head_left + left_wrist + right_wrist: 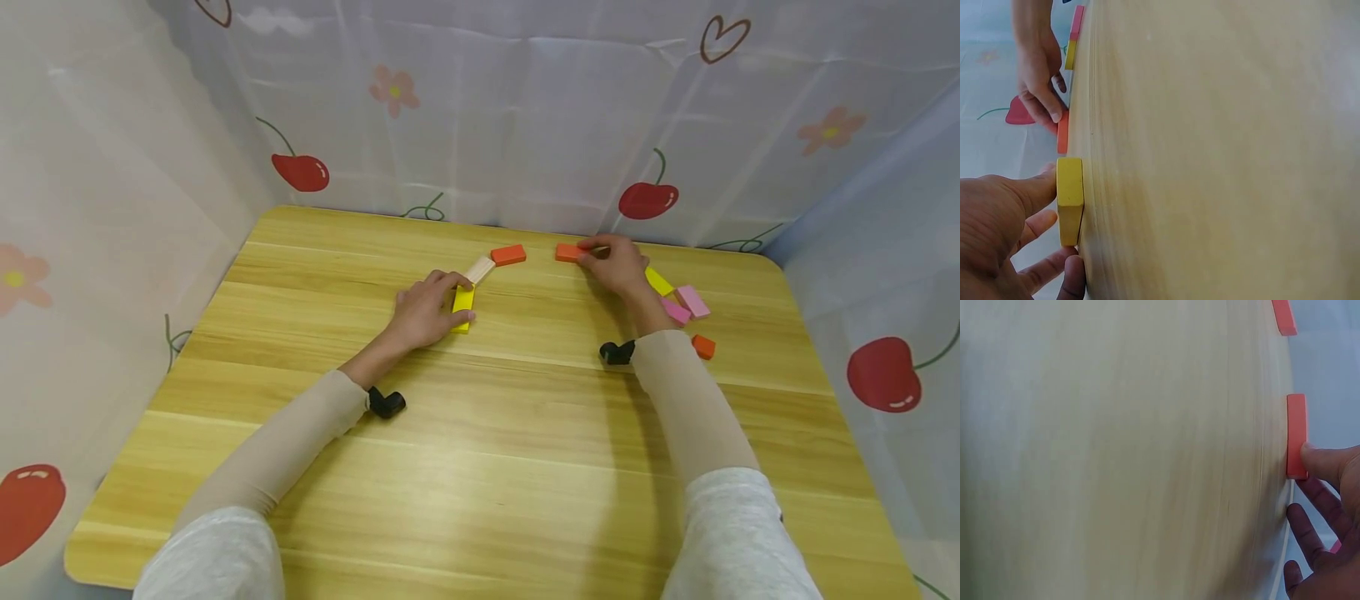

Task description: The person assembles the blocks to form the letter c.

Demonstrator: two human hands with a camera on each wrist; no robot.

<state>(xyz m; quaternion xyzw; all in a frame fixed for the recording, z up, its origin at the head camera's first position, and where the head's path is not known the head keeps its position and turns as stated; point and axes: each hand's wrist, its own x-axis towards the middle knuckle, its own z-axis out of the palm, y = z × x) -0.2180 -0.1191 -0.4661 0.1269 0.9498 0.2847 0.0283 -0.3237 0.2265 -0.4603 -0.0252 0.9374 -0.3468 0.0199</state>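
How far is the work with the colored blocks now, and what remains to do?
Apparently done: a plain wooden block and an orange block lie end to end on the table. In hand: the left hand holds a yellow block at the row's near end; the right hand holds another orange block. Probably left: loose yellow, pink and orange blocks at the right.

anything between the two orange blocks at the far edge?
Nothing: in the head view, only bare table separates the left orange block from the one under the right hand.
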